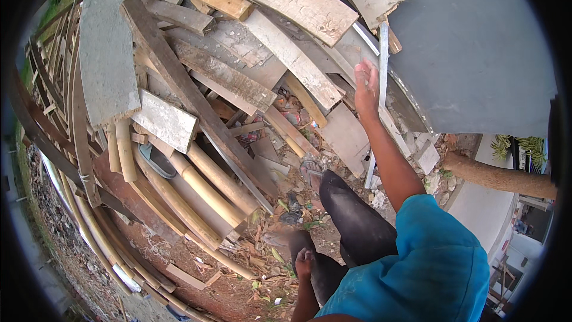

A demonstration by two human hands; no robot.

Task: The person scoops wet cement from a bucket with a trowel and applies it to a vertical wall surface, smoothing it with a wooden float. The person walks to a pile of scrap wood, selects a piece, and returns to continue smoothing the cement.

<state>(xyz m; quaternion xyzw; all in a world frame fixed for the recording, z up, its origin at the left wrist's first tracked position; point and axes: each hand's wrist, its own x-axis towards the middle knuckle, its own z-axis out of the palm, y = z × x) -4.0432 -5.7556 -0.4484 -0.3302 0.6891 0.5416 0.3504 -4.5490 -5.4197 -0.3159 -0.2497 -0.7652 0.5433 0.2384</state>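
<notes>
My right arm reaches out past a teal sleeve. Its hand (366,86) is raised with the fingers stretched out, beside a narrow pale metal strip (383,65) that passes behind the forearm. I see nothing in its palm. Low by my left knee hangs my left hand (304,261), its fingers curled in and no object showing in them. Ahead of me lies a heap of used timber: a pale plank (292,56), a dirty cement-caked board (226,74) and a long dark beam (190,95) lying slantwise across the pile.
Bamboo poles (208,185) and a grey sandal (156,161) lie at the left of the heap. A wide grey panel (471,48) stands at the right, near a tree trunk (500,177). Leaves and rubble litter the soil around my feet.
</notes>
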